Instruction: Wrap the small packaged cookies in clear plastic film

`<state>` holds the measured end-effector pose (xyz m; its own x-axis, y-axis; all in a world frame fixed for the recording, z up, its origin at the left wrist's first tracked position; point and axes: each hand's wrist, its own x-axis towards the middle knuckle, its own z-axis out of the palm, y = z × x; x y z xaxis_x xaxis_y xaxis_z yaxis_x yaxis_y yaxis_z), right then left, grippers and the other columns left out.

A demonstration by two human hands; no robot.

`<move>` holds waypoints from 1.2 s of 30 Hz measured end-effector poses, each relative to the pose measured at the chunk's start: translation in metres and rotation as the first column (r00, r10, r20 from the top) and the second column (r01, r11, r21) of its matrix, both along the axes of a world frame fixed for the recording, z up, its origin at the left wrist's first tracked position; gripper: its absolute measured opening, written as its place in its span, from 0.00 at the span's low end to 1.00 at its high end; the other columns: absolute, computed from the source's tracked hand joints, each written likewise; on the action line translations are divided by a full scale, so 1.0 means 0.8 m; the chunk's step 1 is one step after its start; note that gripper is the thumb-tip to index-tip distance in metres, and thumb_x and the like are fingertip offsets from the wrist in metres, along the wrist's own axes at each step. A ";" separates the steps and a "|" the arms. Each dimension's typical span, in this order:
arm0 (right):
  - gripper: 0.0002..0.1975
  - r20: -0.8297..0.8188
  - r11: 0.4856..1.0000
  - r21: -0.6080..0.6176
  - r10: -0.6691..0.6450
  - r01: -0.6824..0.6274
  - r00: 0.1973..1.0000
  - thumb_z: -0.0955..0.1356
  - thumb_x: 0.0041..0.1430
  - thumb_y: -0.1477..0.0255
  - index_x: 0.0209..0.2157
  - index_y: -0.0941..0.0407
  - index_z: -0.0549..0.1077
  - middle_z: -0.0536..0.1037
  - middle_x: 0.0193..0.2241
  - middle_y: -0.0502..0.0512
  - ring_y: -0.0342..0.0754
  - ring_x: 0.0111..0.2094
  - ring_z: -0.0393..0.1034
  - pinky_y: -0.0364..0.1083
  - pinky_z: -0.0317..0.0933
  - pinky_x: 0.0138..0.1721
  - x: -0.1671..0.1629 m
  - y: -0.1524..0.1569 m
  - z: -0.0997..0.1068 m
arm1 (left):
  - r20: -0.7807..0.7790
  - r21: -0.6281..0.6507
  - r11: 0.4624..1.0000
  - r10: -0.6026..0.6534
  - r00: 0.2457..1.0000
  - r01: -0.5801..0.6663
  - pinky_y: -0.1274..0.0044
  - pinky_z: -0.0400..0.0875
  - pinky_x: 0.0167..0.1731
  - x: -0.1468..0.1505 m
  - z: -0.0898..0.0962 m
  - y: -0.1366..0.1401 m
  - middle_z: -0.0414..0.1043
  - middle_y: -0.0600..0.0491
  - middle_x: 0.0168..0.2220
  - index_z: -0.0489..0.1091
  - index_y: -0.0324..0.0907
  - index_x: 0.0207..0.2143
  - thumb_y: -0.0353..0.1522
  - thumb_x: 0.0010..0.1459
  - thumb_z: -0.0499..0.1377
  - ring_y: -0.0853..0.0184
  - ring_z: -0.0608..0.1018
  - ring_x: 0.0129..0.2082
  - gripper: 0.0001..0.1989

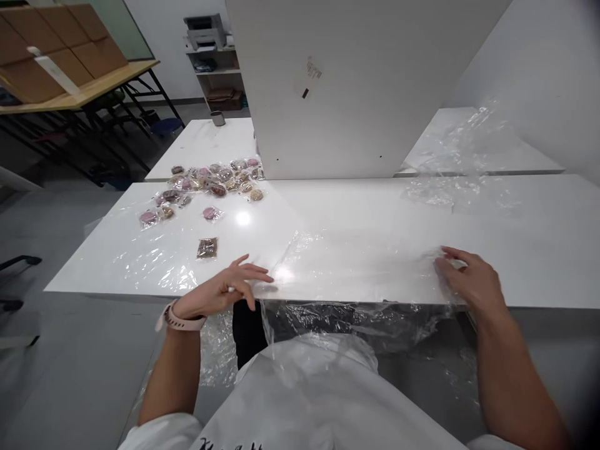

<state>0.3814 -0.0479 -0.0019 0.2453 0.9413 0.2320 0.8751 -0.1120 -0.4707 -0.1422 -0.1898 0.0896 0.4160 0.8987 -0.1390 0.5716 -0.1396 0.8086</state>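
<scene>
A sheet of clear plastic film (347, 262) lies on the white table in front of me and hangs over its near edge toward my lap. My left hand (229, 287), with a pink watch band at the wrist, hovers by the film's left edge, fingers apart and holding nothing. On the other side, my right hand (471, 281) has thumb and fingers closed on the right edge of the film. A small brown square packet (207, 248) lies beyond my left hand. Farther back is a single pink wrapped piece (212, 214).
Several small wrapped pieces (218, 189) are heaped at the table's back left. Crumpled clear plastic (469, 156) lies at the back right. A tall white panel (356, 94) rises behind the table (553, 250). A cup (217, 118) stands on the table behind.
</scene>
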 end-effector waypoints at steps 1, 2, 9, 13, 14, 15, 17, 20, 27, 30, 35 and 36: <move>0.22 0.109 0.999 0.034 -0.002 -0.001 0.994 0.69 0.55 0.59 0.50 0.51 0.80 0.78 0.49 0.66 0.65 0.41 0.77 0.63 0.72 0.40 -0.004 -0.004 0.010 | 0.025 0.054 0.989 0.136 0.990 -0.137 0.52 0.45 0.71 -0.002 0.004 -0.001 0.80 0.57 0.50 0.77 0.54 0.23 0.37 0.63 0.55 0.58 0.75 0.59 0.17; 0.24 0.186 0.995 0.098 -0.005 -0.013 0.983 0.67 0.58 0.59 0.55 0.51 0.77 0.75 0.55 0.68 0.69 0.51 0.73 0.68 0.68 0.47 -0.012 -0.008 0.020 | 0.065 0.112 0.956 0.265 0.962 -0.271 0.52 0.49 0.70 -0.001 0.007 -0.001 0.80 0.57 0.48 0.75 0.53 0.23 0.37 0.64 0.55 0.58 0.76 0.57 0.17; 0.28 0.139 0.662 -0.155 0.750 -0.734 0.647 0.55 0.71 0.54 0.66 0.46 0.65 0.65 0.67 0.55 0.59 0.67 0.59 0.62 0.57 0.64 -0.135 -0.019 0.011 | -0.100 0.110 0.991 -0.070 0.992 0.081 0.57 0.48 0.71 0.103 -0.047 0.031 0.55 0.53 0.71 0.62 0.54 0.66 0.48 0.64 0.58 0.55 0.55 0.73 0.30; 0.31 0.185 0.635 -0.278 0.772 -0.721 0.608 0.50 0.73 0.55 0.71 0.48 0.56 0.49 0.73 0.51 0.54 0.73 0.42 0.61 0.44 0.70 -0.184 0.030 -0.019 | -0.334 0.179 0.982 0.004 0.942 0.060 0.55 0.37 0.72 0.126 -0.086 0.088 0.52 0.52 0.72 0.61 0.52 0.67 0.47 0.64 0.58 0.53 0.46 0.74 0.31; 0.31 0.188 0.650 -0.279 0.759 -0.707 0.623 0.49 0.73 0.55 0.71 0.48 0.55 0.49 0.73 0.51 0.53 0.73 0.41 0.60 0.42 0.70 -0.191 0.050 -0.021 | -0.350 0.199 0.980 0.044 0.936 0.028 0.56 0.39 0.72 0.124 -0.088 0.106 0.53 0.53 0.72 0.62 0.52 0.67 0.47 0.65 0.58 0.54 0.47 0.74 0.30; 0.31 0.186 0.660 -0.279 0.749 -0.697 0.635 0.49 0.73 0.55 0.71 0.49 0.55 0.48 0.73 0.51 0.53 0.73 0.41 0.60 0.41 0.70 -0.198 0.071 -0.021 | -0.361 0.218 0.976 0.081 0.929 -0.001 0.56 0.40 0.72 0.120 -0.087 0.124 0.55 0.53 0.71 0.64 0.52 0.66 0.46 0.65 0.58 0.54 0.49 0.74 0.28; 0.32 0.178 0.676 -0.277 0.734 -0.683 0.655 0.48 0.73 0.55 0.71 0.49 0.55 0.49 0.73 0.51 0.52 0.73 0.41 0.59 0.40 0.71 -0.210 0.114 -0.020 | -0.384 0.252 0.967 0.139 0.913 -0.041 0.55 0.40 0.71 0.108 -0.079 0.151 0.58 0.51 0.70 0.67 0.49 0.63 0.43 0.66 0.58 0.53 0.53 0.73 0.24; 0.32 0.179 0.714 -0.276 0.696 -0.644 0.695 0.48 0.72 0.55 0.71 0.51 0.55 0.49 0.73 0.52 0.52 0.73 0.40 0.58 0.39 0.71 -0.224 0.159 -0.019 | -0.418 0.384 0.910 0.320 0.850 -0.154 0.51 0.33 0.70 0.082 -0.059 0.155 0.57 0.49 0.70 0.70 0.46 0.60 0.41 0.68 0.55 0.51 0.52 0.73 0.21; 0.32 0.238 0.758 -0.198 0.652 -0.621 0.720 0.48 0.72 0.55 0.70 0.51 0.58 0.54 0.72 0.56 0.54 0.72 0.44 0.61 0.44 0.69 -0.232 0.175 -0.036 | -0.538 0.563 0.589 0.794 0.285 -0.579 0.49 0.66 0.53 -0.029 -0.060 0.033 0.65 0.34 0.60 0.67 0.40 0.60 0.42 0.64 0.55 0.40 0.65 0.61 0.25; 0.32 0.249 0.769 -0.176 0.639 -0.615 0.728 0.48 0.72 0.55 0.69 0.51 0.59 0.55 0.72 0.56 0.54 0.72 0.45 0.61 0.44 0.69 -0.232 0.174 -0.039 | -0.600 0.499 0.613 0.754 0.266 -0.612 0.56 0.71 0.46 -0.061 -0.073 0.013 0.69 0.36 0.52 0.68 0.42 0.59 0.39 0.63 0.53 0.43 0.70 0.53 0.23; 0.32 0.258 0.770 -0.185 0.638 -0.611 0.726 0.48 0.72 0.56 0.69 0.52 0.59 0.55 0.72 0.56 0.53 0.72 0.45 0.60 0.44 0.69 -0.233 0.173 -0.039 | -0.474 0.497 0.613 0.784 0.400 -0.614 0.67 0.73 0.38 -0.059 -0.058 0.065 0.65 0.41 0.51 0.65 0.44 0.61 0.34 0.64 0.51 0.55 0.76 0.43 0.23; 0.32 0.257 0.770 -0.184 0.637 -0.611 0.726 0.48 0.72 0.55 0.69 0.52 0.59 0.55 0.72 0.56 0.53 0.72 0.45 0.60 0.44 0.69 -0.233 0.173 -0.038 | -0.443 0.520 0.605 0.795 0.415 -0.603 0.68 0.73 0.38 -0.055 -0.053 0.083 0.65 0.41 0.53 0.65 0.45 0.61 0.34 0.65 0.50 0.55 0.76 0.43 0.23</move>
